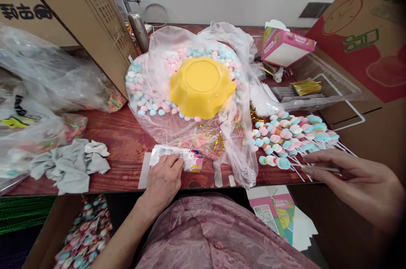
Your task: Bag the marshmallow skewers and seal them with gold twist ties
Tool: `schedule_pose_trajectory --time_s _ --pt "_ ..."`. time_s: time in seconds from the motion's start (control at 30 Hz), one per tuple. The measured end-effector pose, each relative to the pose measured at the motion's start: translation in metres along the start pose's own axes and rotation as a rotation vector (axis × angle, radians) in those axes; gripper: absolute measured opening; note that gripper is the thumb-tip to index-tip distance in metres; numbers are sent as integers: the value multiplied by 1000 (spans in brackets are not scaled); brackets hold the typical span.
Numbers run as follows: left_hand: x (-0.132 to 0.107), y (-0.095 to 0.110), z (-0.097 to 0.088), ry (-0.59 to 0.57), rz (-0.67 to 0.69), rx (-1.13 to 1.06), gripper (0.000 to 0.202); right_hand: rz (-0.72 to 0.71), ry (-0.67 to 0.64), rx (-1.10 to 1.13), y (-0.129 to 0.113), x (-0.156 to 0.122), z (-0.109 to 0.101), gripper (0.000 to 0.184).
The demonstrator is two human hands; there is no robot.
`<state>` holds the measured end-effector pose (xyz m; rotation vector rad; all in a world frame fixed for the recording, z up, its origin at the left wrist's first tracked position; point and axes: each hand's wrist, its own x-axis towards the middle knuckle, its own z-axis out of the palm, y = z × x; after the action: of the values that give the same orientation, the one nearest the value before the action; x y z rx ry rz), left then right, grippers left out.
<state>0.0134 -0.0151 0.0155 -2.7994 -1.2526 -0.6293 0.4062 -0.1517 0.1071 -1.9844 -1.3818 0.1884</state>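
My left hand [165, 176] lies on a printed plastic packet [193, 159] at the table's front edge, its fingers resting on the surface. On the right, my right hand [355, 180] has thumb and forefinger pinched round the white stick of a marshmallow skewer [274, 162]. That skewer carries blue, white and pink pieces. Just behind it lies a pile of similar marshmallow skewers [288, 131], their sticks pointing towards my right hand. A yellow scalloped bowl [203, 80] sits upside down on a large clear bag of loose pink, blue and white marshmallows [139, 87].
Crumpled grey cloths [72, 165] and plastic bags [50, 78] occupy the left side, beside a tall cardboard box [82, 19]. At back right, a clear tray [336, 76] holds gold ties [306, 87], near a pink carton [287, 47]. Another cardboard box [368, 32] borders the right.
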Motion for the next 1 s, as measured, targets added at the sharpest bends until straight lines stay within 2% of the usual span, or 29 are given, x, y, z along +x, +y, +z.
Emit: schedule_pose_trajectory --time_s 0.07,0.1,0.2,0.27,0.33,0.4,0.5,0.57,0.67,0.73,0.87,1.0 --pt "0 0 0 3 -59 -100 18 -24 -90 106 -5 12 10 33" --pt "0 -1 0 27 -82 -173 19 -16 -91 139 -4 16 17 32" --pt "4 -8 3 160 -138 -365 18 42 75 141 4 18 39 26" --pt "7 -12 5 230 -161 -380 17 53 198 141 6 15 50 22" --pt "8 -14 8 221 -148 -331 17 75 270 193 1 12 54 22" --pt "8 -14 11 160 -113 -270 19 81 326 246 -8 10 53 23" --pt "5 -15 15 104 -80 -230 21 18 436 211 -16 11 46 18" --pt "3 -16 16 123 -82 -239 21 -17 399 187 -16 12 44 14" --pt "2 -17 17 162 -98 -233 20 -23 265 239 -12 12 47 12" --pt "1 -16 16 163 -99 -214 20 -25 292 316 -10 11 51 11" --pt "3 -15 13 155 -71 -187 21 -82 441 362 -10 9 63 10" --pt "4 -15 12 168 -32 -138 24 -117 383 396 -6 7 72 4"
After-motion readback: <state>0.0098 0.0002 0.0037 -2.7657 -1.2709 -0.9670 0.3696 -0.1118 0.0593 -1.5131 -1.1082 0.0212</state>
